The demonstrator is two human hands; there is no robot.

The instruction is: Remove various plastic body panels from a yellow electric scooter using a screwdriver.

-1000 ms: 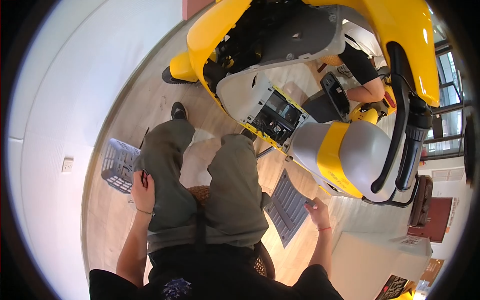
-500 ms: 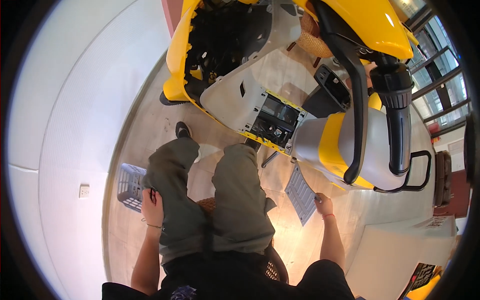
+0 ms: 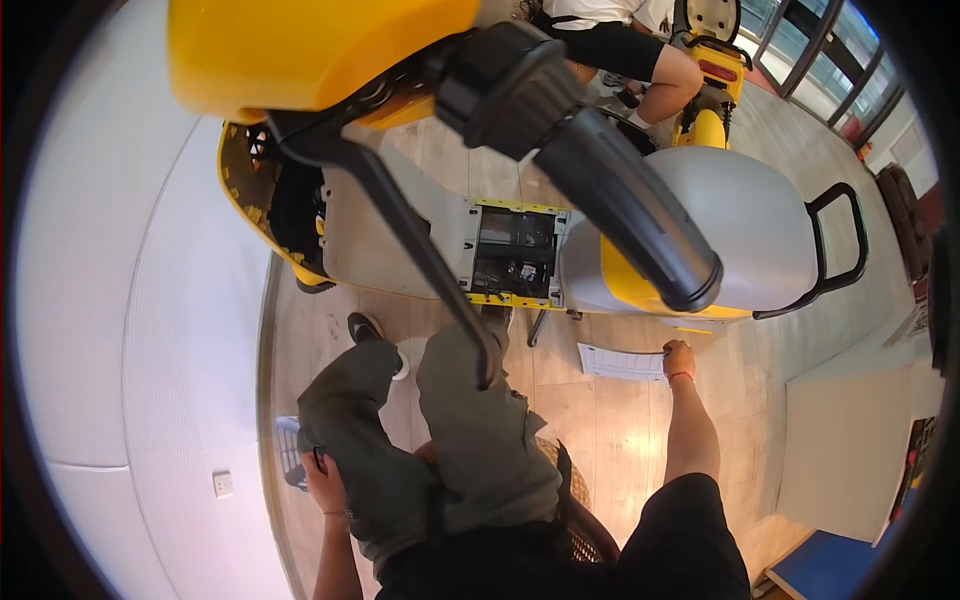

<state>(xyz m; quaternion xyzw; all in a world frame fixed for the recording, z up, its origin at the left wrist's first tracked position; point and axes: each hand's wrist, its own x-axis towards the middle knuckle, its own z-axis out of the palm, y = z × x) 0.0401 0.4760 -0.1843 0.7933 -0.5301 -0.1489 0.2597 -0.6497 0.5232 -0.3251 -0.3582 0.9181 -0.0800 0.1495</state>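
My right hand (image 3: 679, 362) grips one end of a flat light-grey plastic panel (image 3: 622, 363), out to the right above the floor and seen nearly edge-on. Beside my left thigh, my left hand (image 3: 326, 487) is curled with a small black looped thing at its fingers; its kind does not show. Ahead stands a yellow and grey scooter (image 3: 740, 220). Its footboard bay (image 3: 515, 250) is uncovered, with dark parts and wiring inside. A black handlebar grip (image 3: 635, 215) and brake lever (image 3: 405, 225) cross in front of the scooter's body.
A grey plastic basket (image 3: 287, 440) stands on the floor by my left hand. I sit on a woven chair (image 3: 590, 540). Another person (image 3: 620, 50) sits beyond the scooter, near a second yellow scooter (image 3: 715, 75). A white cabinet (image 3: 840, 450) is at right, a wall (image 3: 170, 330) at left.
The view has shifted, and the handlebar now covers more of the middle. My right hand has swung the panel from hanging slantwise to nearly level, closer to the scooter. My left hand stays by the thigh.
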